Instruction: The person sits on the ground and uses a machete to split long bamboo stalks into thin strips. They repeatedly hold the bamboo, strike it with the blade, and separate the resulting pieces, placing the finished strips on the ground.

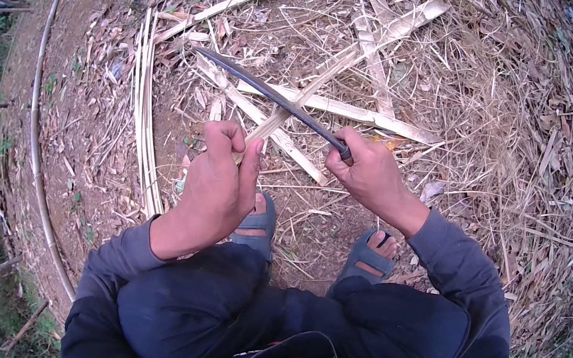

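Note:
My left hand [219, 183] is closed around the near end of a pale split bamboo strip [321, 82] that runs up and away to the right. My right hand [369, 172] grips the handle of a long dark curved blade [270, 94]. The blade lies across the strip, its tip pointing up-left. Both hands are held above my knees, and I squat in dark trousers with grey sandals [258, 223] on the dirt.
Several split bamboo slats [358, 114] lie crossed on the ground ahead. A bundle of thin strips [145, 117] lies to the left, and a long thin pole [38, 122] curves along the left edge. Dry grass and leaf litter [522, 127] cover the right side.

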A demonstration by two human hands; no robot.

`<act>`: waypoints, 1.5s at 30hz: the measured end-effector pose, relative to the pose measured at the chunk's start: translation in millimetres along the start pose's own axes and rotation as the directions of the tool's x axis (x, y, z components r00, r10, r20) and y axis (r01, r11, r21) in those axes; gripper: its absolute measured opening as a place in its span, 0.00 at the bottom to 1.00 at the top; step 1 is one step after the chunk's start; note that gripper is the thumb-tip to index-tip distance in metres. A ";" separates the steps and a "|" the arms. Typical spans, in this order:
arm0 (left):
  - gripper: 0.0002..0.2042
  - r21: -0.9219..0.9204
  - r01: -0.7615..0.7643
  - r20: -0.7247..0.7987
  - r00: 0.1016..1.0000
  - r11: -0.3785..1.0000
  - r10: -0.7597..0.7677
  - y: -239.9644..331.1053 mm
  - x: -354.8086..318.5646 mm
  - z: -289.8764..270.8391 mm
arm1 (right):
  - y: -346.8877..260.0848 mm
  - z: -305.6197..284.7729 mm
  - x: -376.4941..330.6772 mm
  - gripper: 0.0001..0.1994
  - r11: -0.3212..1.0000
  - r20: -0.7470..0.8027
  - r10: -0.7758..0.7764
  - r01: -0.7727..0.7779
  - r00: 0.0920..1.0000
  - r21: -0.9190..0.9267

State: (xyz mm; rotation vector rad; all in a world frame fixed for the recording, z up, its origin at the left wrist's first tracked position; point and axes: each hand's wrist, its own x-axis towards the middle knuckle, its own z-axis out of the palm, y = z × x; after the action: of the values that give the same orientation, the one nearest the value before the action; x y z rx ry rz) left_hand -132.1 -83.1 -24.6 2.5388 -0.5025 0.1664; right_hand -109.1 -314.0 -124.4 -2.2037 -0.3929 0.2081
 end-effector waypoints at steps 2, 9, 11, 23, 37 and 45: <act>0.13 -0.006 0.009 -0.012 1.000 1.000 -0.009 -7.6 -3.2 -0.4 | -14.1 -2.3 -3.2 0.08 0.992 -0.068 -0.120 0.121 0.990 0.018; 0.11 -0.092 0.157 0.066 0.986 0.983 -0.151 -5.2 9.4 4.8 | -2.9 -0.7 8.9 0.08 0.989 -0.074 -0.145 0.142 0.987 -0.051; 0.11 -0.111 0.086 0.014 0.996 0.990 -0.085 -3.3 11.0 0.5 | -14.2 -7.9 3.8 0.08 0.990 -0.063 -0.140 0.139 0.988 -0.010; 0.09 -0.127 0.041 -0.029 0.999 0.991 -0.045 30.4 56.3 -19.7 | -23.6 -29.8 8.2 0.09 0.983 -0.121 -0.141 0.153 0.983 0.097; 0.11 -0.009 -0.031 -0.053 0.998 0.999 0.030 22.1 52.5 -15.3 | -21.5 -37.3 17.1 0.08 0.981 -0.069 -0.065 0.077 0.995 0.177; 0.11 0.008 -0.107 -0.060 0.992 0.994 0.108 23.4 48.0 -11.9 | 0.4 -35.4 23.1 0.08 0.987 -0.024 0.041 -0.037 0.999 0.156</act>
State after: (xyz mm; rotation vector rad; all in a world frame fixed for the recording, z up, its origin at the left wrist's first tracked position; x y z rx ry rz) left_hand -97.0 -110.4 7.3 2.5040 -0.6162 0.2826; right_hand -77.4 -332.3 -103.3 -2.0599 -0.3086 0.2221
